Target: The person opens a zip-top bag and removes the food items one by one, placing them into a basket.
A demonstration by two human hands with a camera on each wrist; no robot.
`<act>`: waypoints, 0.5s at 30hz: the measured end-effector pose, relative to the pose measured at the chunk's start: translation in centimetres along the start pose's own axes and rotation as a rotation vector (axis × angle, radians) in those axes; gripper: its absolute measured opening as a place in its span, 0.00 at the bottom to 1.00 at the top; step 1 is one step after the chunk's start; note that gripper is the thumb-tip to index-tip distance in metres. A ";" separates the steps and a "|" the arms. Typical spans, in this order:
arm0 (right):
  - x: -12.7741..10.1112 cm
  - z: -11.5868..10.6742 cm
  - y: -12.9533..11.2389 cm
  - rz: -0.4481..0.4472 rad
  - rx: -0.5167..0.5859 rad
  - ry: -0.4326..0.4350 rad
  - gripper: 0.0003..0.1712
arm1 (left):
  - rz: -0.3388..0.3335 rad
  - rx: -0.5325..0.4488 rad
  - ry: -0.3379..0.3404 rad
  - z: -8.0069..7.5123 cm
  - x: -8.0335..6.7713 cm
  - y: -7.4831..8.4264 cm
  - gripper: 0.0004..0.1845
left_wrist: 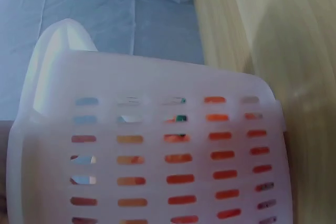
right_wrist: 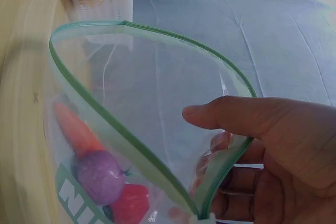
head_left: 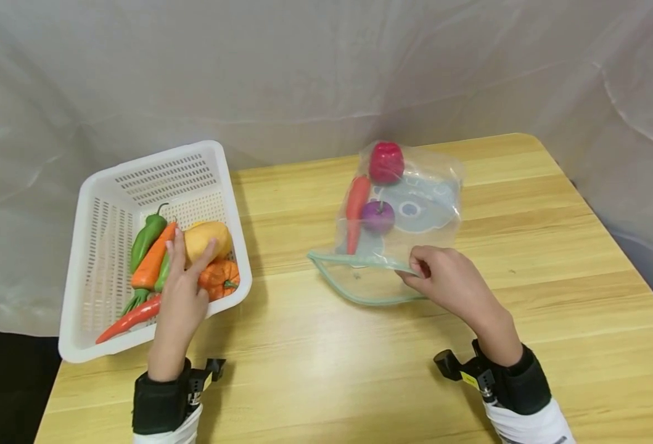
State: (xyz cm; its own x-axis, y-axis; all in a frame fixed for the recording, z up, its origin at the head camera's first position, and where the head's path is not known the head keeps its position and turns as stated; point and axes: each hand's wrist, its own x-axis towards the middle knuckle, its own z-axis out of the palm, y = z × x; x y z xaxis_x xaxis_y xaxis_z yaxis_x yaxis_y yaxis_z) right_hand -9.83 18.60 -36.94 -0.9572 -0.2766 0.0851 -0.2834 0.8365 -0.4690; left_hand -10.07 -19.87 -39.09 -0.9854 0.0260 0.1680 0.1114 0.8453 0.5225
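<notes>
My left hand (head_left: pixel 182 302) reaches over the front wall of a white plastic basket (head_left: pixel 73 271), its fingers spread and fairly straight. Two fingertips lie at a rounded yellow vegetable or fruit (head_left: pixel 201 239); whether they press on it I cannot tell. Around it are an orange pumpkin (head_left: pixel 215 277), a carrot (head_left: pixel 151 262), a green pepper (head_left: pixel 147 237) and a long red pepper (head_left: pixel 132 319). My right hand (head_left: pixel 451 277) pinches the green-edged mouth of a clear zip bag (right_wrist: pixel 157 77), which gapes. Inside lie a red bell pepper (head_left: pixel 386 163), a long orange-red vegetable (head_left: pixel 357 206) and a round purple vegetable (head_left: pixel 378 217).
The wooden table (head_left: pixel 315 364) carries the basket on the left and the bag right of centre. Grey cloth (head_left: pixel 304 74) hangs behind the table's back edge. In the left wrist view, the slotted basket wall (left_wrist: pixel 157 72) hides the hand.
</notes>
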 end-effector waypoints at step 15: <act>0.2 0.0 -0.5 -0.078 0.065 0.111 0.16 | -0.167 0.085 -0.082 0.2 0.3 0.4 0.37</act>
State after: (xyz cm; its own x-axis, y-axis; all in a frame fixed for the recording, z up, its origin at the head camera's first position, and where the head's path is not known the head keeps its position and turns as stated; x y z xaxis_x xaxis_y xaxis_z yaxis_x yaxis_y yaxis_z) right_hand -9.89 18.08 -36.69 -0.9339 -0.2828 0.2187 -0.3566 0.7809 -0.5129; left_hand -10.31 -19.41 -39.00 -0.9969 -0.0779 0.0143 -0.0624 0.8837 0.4640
